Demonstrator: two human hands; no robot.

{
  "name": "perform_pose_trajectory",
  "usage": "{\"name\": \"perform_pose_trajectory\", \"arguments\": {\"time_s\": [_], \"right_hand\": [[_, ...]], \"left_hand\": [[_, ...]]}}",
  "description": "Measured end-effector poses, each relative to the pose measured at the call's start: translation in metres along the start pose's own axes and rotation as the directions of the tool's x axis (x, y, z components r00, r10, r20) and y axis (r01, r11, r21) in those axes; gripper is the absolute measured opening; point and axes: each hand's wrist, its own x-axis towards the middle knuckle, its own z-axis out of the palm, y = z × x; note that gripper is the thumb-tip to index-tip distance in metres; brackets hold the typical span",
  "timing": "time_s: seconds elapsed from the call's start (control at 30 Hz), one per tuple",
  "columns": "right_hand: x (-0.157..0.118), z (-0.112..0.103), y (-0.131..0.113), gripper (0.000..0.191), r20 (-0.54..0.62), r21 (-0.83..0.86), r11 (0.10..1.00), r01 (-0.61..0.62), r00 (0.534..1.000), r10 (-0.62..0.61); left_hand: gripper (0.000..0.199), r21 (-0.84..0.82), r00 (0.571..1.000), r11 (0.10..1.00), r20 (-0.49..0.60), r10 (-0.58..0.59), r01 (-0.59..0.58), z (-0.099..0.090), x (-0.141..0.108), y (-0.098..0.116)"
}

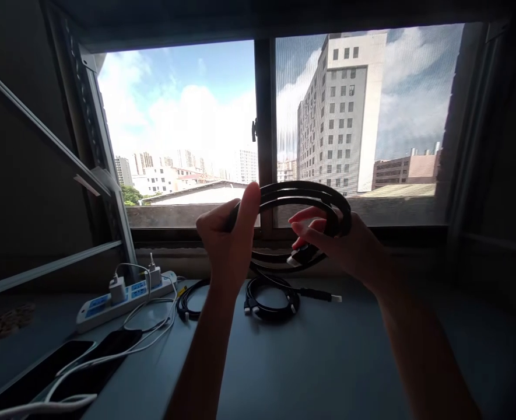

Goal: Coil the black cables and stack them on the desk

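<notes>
A black cable, looped into a coil, is held up in front of the window between my two hands. My left hand is closed around the left side of the coil, thumb pointing up. On the right side, my right hand has its fingers curled through the loop, with thumb and fingertips close together. One metal-tipped plug hangs just beneath those fingertips. The cable's other connector dangles lower, pointing right. Below, a second coiled black cable lies on the table, its plugs at the left side of the coil.
Another coiled black cable lies partly behind my left forearm. A white power strip with two chargers stands at the left. White cords run over dark phones. The window rises behind the table.
</notes>
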Motion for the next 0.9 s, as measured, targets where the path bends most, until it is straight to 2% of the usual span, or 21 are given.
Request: {"name": "perform_pose_trajectory", "arguments": {"time_s": [0.1,0.17,0.3,0.4,0.47,0.6,0.7,0.8,0.9], "right_hand": [[0.001,0.002,0.002,0.032,0.026,0.005,0.999,-0.042,0.999,0.042],[0.004,0.004,0.005,0.034,0.037,0.029,0.997,-0.075,0.997,0.074],[0.008,0.008,0.009,0.039,0.171,0.177,0.973,-0.150,0.978,0.120],[0.008,0.009,0.008,0.041,0.224,0.240,0.951,-0.197,0.964,0.143],[0.006,0.008,0.006,0.042,0.235,0.226,0.955,-0.195,0.962,0.140],[0.004,0.005,0.001,0.047,0.240,0.152,0.981,-0.122,0.967,0.083],[0.003,0.005,-0.002,0.047,0.234,0.169,0.981,-0.097,0.971,0.056],[0.003,0.007,-0.004,0.045,0.142,0.307,0.950,-0.065,0.990,0.022],[0.004,0.010,-0.003,0.051,-0.004,0.396,0.918,-0.015,1.000,0.018]], "left_hand": [[0.063,0.001,0.999,1.000,-0.028,-0.016,0.016,-0.003,0.003,-0.007],[0.062,0.041,0.999,0.999,-0.018,0.031,-0.030,-0.005,0.004,-0.011],[0.056,0.156,0.986,0.974,0.036,0.164,-0.168,-0.009,0.001,-0.015],[0.052,0.204,0.979,0.957,0.015,0.205,-0.204,-0.010,0.000,-0.015],[0.050,0.222,0.981,0.955,0.032,0.193,-0.195,-0.011,0.001,-0.012],[0.045,0.251,0.994,0.964,0.083,0.073,-0.091,-0.013,0.007,-0.006],[0.047,0.257,0.997,0.965,0.043,-0.060,0.047,-0.014,0.013,-0.006],[0.052,0.205,0.977,0.957,0.016,-0.215,0.207,-0.016,0.018,-0.010],[0.055,0.156,0.936,0.930,0.068,-0.346,0.333,-0.018,0.019,-0.018]]}}
